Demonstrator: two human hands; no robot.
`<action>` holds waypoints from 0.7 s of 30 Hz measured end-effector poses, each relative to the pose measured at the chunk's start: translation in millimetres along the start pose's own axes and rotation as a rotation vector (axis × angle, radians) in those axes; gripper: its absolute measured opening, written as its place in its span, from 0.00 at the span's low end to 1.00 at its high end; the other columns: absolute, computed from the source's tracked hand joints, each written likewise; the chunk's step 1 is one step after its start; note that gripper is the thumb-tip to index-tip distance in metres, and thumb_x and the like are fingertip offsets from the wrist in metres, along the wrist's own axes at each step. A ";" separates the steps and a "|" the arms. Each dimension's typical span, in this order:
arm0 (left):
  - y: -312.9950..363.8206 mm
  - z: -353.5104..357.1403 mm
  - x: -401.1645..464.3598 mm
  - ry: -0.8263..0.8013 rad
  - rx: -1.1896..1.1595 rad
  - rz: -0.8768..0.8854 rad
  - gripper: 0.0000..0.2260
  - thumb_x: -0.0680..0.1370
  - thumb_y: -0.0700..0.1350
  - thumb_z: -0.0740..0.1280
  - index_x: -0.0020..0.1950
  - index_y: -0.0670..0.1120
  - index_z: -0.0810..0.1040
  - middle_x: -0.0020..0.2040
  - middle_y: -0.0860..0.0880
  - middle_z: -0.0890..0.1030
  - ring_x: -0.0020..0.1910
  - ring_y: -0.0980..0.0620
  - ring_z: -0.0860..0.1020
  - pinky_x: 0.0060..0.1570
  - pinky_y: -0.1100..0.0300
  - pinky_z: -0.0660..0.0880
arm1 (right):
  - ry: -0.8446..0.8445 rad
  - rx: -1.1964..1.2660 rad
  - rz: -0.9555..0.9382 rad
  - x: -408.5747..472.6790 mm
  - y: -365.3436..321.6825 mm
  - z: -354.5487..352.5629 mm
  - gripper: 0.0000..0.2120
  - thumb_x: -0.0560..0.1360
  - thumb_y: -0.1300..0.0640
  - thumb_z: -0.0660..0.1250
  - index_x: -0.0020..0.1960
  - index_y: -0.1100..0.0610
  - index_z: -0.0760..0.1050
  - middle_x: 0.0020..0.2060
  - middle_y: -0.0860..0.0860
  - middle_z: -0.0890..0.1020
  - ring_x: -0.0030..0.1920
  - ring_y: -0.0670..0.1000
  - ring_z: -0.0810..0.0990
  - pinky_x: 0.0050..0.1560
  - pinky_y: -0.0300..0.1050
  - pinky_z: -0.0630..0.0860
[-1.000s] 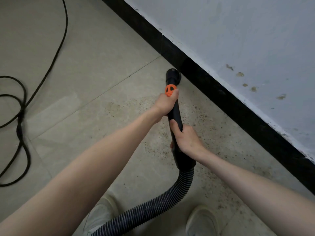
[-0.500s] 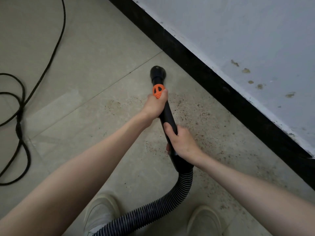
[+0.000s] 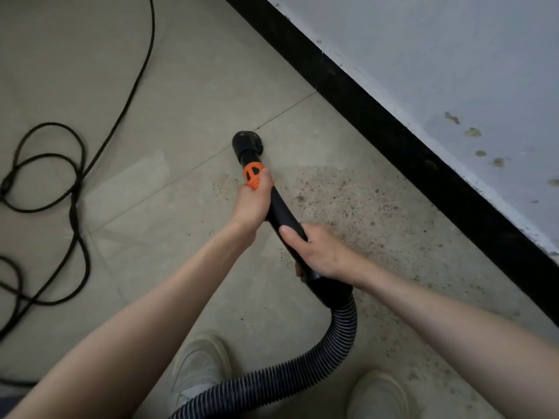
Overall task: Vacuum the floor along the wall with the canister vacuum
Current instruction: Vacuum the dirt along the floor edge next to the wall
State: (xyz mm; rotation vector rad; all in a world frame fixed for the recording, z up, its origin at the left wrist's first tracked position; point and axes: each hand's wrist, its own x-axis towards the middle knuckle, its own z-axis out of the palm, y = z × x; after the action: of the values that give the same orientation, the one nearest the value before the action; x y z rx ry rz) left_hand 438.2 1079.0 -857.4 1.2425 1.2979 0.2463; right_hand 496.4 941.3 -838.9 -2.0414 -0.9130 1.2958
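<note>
- On the tiled floor (image 3: 181, 86), near the black baseboard (image 3: 393, 131): the vacuum nozzle (image 3: 246, 142) rests at a tile joint.
- Left hand (image 3: 252, 204) curls around the wand's orange collar (image 3: 252, 173); right hand (image 3: 320, 252) wraps the wand (image 3: 284, 214) above the hose (image 3: 341, 337).
- Progress: a cleaner strip lies beside the nozzle; brown grit (image 3: 363, 213) along the baseboard remains, so much is probably left.

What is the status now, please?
Left hand and right hand grip vacuum wand. Nozzle on floor, off baseboard. Dirt remains. Cord lies left.

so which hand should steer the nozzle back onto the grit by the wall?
Left hand: it grips the black wand just behind the orange collar, nearest the nozzle. Right hand holds further back.
</note>
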 end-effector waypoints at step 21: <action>-29.5 -41.0 -61.3 0.150 -0.222 -0.174 0.19 0.80 0.56 0.59 0.56 0.40 0.71 0.43 0.45 0.75 0.43 0.47 0.77 0.42 0.55 0.77 | -0.196 -0.132 -0.055 -24.0 -6.8 30.4 0.20 0.79 0.38 0.56 0.40 0.54 0.69 0.23 0.52 0.80 0.23 0.51 0.79 0.28 0.42 0.75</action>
State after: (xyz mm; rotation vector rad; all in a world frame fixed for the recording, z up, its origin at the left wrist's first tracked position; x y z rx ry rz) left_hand 369.9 1044.4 -836.2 0.9316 1.4563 0.3539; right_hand 459.5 929.4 -832.4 -1.9965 -1.1626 1.4587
